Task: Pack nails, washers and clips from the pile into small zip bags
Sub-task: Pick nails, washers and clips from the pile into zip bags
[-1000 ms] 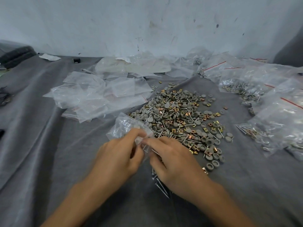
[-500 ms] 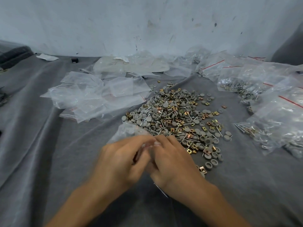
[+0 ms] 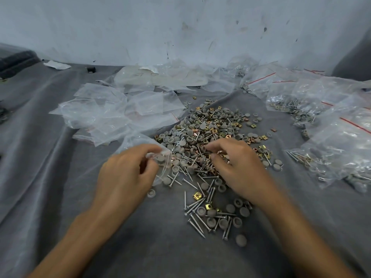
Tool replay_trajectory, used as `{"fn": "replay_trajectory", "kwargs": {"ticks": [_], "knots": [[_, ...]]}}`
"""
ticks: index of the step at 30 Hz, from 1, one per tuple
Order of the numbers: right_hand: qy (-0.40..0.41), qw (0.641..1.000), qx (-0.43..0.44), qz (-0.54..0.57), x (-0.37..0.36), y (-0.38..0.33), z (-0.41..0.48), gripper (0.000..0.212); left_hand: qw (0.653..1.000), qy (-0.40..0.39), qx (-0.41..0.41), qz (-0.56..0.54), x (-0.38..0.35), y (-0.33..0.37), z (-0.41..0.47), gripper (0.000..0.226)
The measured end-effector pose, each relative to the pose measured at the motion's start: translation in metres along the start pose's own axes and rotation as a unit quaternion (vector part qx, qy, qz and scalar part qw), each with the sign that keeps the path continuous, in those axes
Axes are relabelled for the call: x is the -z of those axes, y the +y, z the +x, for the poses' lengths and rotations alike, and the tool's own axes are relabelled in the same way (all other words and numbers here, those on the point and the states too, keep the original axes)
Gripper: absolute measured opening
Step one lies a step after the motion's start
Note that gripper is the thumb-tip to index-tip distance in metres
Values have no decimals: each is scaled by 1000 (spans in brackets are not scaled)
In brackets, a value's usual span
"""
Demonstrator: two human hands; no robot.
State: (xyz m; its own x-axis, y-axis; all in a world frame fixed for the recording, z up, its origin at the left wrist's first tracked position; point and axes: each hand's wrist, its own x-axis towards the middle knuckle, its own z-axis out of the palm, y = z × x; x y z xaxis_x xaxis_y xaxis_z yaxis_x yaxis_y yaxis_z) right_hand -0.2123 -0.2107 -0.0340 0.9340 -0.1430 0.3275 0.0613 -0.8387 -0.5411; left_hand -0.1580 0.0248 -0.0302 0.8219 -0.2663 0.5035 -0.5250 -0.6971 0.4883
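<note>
Pinching zip bag (image 3: 163, 166), left hand (image 3: 128, 177); right hand (image 3: 241, 169) on pile (image 3: 210, 125).

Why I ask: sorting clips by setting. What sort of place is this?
Likely a makeshift hand-packing bench: grey cloth under a hardware pile, empty zip bags left, filled bags right.

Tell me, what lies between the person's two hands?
Head view: loose nails and grey washers from the pile lie on the cloth between the left hand, pinching a small zip bag, and the right hand.

pile (image 3: 208, 135): centre of cloth (image 3: 50, 177) | empty bags (image 3: 104, 115): left | filled bags (image 3: 329, 125): right
</note>
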Motion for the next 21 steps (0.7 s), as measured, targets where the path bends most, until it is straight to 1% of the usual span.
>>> {"fn": "replay_trajectory", "kwargs": {"ticks": [3, 8, 12, 15, 18, 21], "knots": [[-53, 998, -24, -38, -4, 12, 2, 29, 1000, -5, -5, -20, -1, 0, 2, 28], [-110, 991, -9, -76, -13, 11, 12, 36, 999, -12, -14, -35, -1, -2, 0, 21], [-160, 981, -13, -108, -15, 8, 14, 44, 999, -11, -3, -44, -1, -2, 0, 26], [-160, 980, -1, -119, -14, 8, 11, 41, 999, -19, 0, -48, -1, -2, -1, 26], [-157, 981, 2, -116, -12, 9, 8, 35, 998, -34, -1, -47, -3, -2, -3, 20], [-157, 982, 0, -107, -11, 9, 7, 27, 997, -56, -5, -52, -6, -2, -4, 24]]}}
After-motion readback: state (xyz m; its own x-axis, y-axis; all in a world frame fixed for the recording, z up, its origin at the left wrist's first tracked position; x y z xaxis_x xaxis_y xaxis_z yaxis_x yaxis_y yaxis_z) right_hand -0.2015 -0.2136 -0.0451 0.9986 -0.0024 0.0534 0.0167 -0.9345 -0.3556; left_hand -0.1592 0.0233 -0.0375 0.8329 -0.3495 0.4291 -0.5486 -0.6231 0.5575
